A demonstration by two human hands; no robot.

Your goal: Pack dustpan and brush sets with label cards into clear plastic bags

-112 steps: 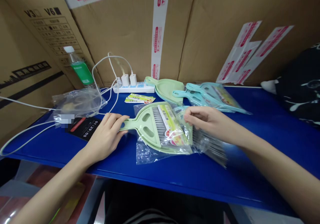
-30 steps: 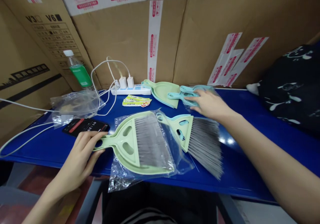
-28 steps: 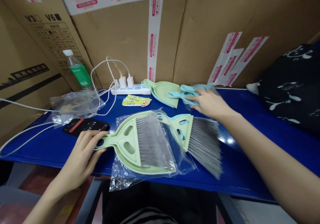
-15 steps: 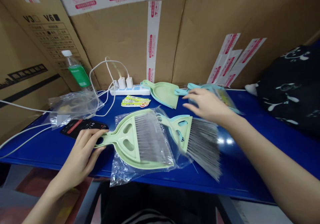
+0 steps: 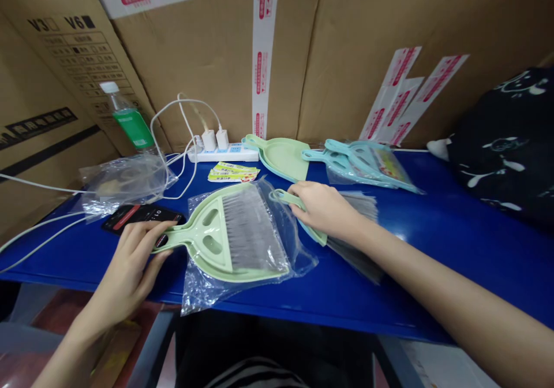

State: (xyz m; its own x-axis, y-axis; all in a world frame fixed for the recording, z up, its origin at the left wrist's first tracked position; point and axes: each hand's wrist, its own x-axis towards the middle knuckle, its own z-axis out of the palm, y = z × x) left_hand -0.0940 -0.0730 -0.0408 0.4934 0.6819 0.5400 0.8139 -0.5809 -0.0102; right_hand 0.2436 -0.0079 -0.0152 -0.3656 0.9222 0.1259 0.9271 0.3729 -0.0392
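Observation:
My left hand (image 5: 138, 249) is closed around the handle end of a light green dustpan (image 5: 242, 275). A matching hand brush (image 5: 251, 229) with grey bristles is nested in that dustpan. Clear plastic film (image 5: 199, 295) lies around and under the pair. To the right, my right hand (image 5: 322, 206) is closed over a green hand brush (image 5: 283, 196), near its handle. Blue plastic shows beneath the green, and grey bristles (image 5: 366, 206) stick out past the hand. My palm hides most of the brush's head.
Behind lie a green dustpan (image 5: 285, 157) over a blue one, and blue dustpan sets (image 5: 367, 160) in wrapping. A power strip (image 5: 242, 154) with white cables, yellow-green packets (image 5: 234, 172), a phone (image 5: 130, 217) and a bottle (image 5: 134, 128) are farther left. Cardboard boxes (image 5: 208, 70) stand behind.
My right hand has come down and left from above the blue sets onto the hand brush and closed on it. My left hand keeps its hold on the dustpan.

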